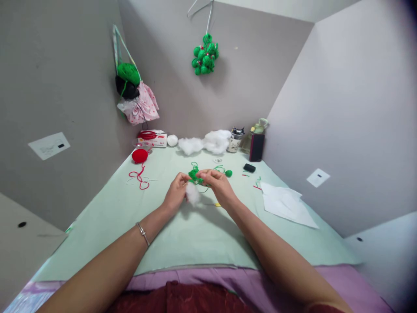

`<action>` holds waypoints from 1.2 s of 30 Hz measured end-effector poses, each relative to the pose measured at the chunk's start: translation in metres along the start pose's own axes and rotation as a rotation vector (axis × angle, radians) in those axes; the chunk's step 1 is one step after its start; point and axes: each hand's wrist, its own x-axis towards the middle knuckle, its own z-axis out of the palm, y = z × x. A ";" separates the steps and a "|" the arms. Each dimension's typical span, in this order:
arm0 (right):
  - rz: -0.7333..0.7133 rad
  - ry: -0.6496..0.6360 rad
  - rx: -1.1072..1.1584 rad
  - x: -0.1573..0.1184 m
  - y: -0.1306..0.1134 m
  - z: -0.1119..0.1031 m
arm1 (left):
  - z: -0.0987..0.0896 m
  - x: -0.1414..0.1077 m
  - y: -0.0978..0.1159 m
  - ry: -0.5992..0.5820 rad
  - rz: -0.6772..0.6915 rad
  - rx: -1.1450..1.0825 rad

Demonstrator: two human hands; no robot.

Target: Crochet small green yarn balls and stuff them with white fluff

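A small green crochet piece (194, 174) is held between both hands above the middle of the table, and a green yarn loop rises from it. My left hand (177, 190) is closed on its left side, with a tuft of white stuffing (193, 194) hanging just below the fingers. The fingers of my right hand (217, 183) pinch the piece from the right; the fingertips partly cover it. Below the hands, a crochet hook with a yellow handle (217, 204) lies on the table. A small green crocheted ball (228, 173) with a yarn tail rests beyond my right hand.
White stuffing (217, 141) lies at the back, beside a cup of tools (234, 141) and an upright dark phone-like object (257, 148). Red yarn (140, 155) sits at left, white sheets (286, 204) at right. A green crocheted cluster (206, 56) hangs on the wall.
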 end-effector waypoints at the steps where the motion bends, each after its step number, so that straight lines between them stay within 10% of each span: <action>1: 0.015 -0.003 0.021 0.000 0.000 0.000 | 0.000 0.000 0.001 -0.014 -0.006 -0.001; 36: 0.105 -0.105 -0.254 -0.006 0.006 0.015 | 0.002 0.005 -0.005 0.032 0.050 0.047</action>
